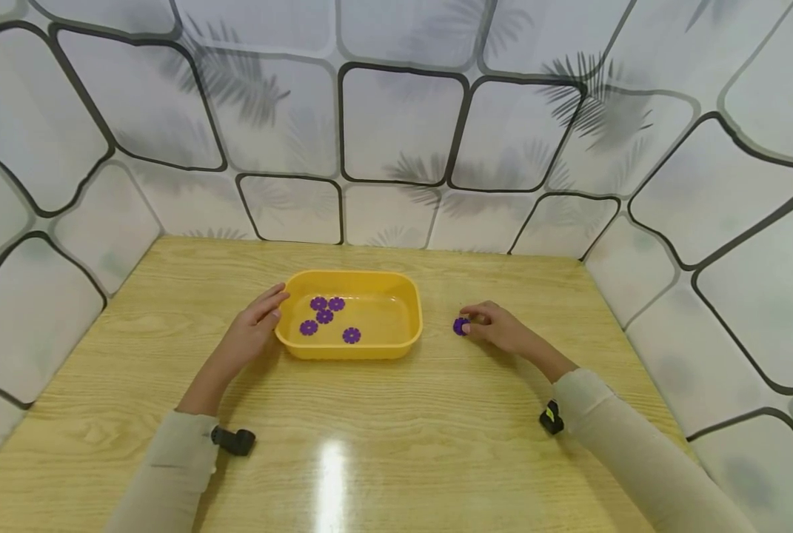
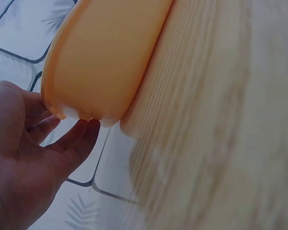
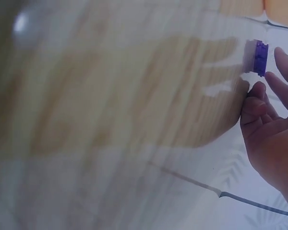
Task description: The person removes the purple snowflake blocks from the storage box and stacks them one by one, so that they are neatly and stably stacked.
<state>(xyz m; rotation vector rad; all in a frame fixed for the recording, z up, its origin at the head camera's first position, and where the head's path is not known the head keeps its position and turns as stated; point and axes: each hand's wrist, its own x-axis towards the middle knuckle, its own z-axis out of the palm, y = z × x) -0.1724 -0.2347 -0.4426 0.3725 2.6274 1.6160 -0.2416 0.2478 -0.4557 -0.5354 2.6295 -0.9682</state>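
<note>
A yellow plastic tub [image 1: 351,352] stands on the wooden table, with several purple notched flower-shaped discs [image 1: 352,335] lying flat inside. My left hand [image 1: 252,326] is at its left end; in the left wrist view the fingertips [image 2: 92,128] touch the tub's end wall [image 2: 101,52], fingers relaxed. Right of the tub, a small stack of purple notched discs [image 3: 261,58] rests on the table. Over it is my right hand [image 1: 496,329], thumb and forefinger spread close about the stack. In the right wrist view a gap shows between the stack and one fingertip; the other fingers bend near the tabletop.
The pale wood table [image 1: 396,444] runs back to a wall covering [image 1: 403,126] with a dark-lined stone pattern, which also rises on both sides. Black wrist cameras [image 1: 236,441] sit at both sleeve cuffs.
</note>
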